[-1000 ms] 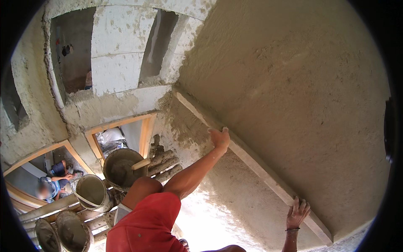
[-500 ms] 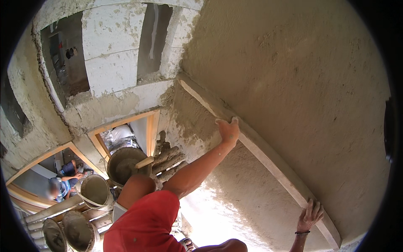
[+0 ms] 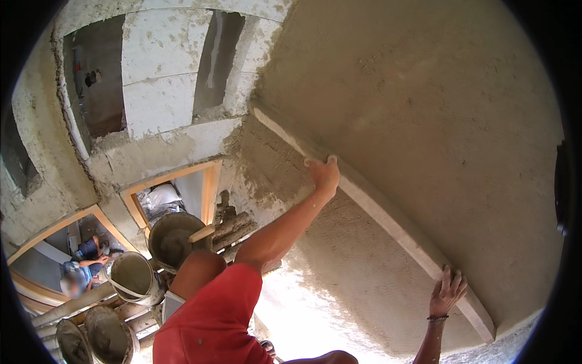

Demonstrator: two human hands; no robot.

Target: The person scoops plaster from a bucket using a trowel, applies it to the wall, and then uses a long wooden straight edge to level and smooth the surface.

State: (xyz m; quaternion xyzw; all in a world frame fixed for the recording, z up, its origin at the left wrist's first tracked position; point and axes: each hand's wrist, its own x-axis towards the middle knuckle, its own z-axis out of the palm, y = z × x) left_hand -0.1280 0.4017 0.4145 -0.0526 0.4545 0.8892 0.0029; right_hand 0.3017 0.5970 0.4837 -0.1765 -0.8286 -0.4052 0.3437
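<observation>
A long, mortar-smeared straightedge (image 3: 394,221) lies slantwise against the plastered wall (image 3: 436,121), from the corner at upper left to the lower right. My left hand (image 3: 324,174) grips it toward its upper part, thumb and fingers over the edges. Near the lower end, my right hand (image 3: 447,292) has its fingers hooked over the board; a dark bracelet circles that wrist. Wet plaster (image 3: 357,261) with a rough, streaked surface shows below the board. Above it the wall looks smoother.
A mortar tub (image 3: 173,242) with a wooden-handled tool stands at left, beside a bucket (image 3: 133,276) and two more mortar containers, on scaffold poles (image 3: 79,303). Another person (image 3: 85,267) sits beyond the door frame. An unplastered block wall (image 3: 160,73) meets the corner.
Both hands and the straightedge have moved slightly up the wall, still gripped at about the same places. The whole view has shifted a little too.
</observation>
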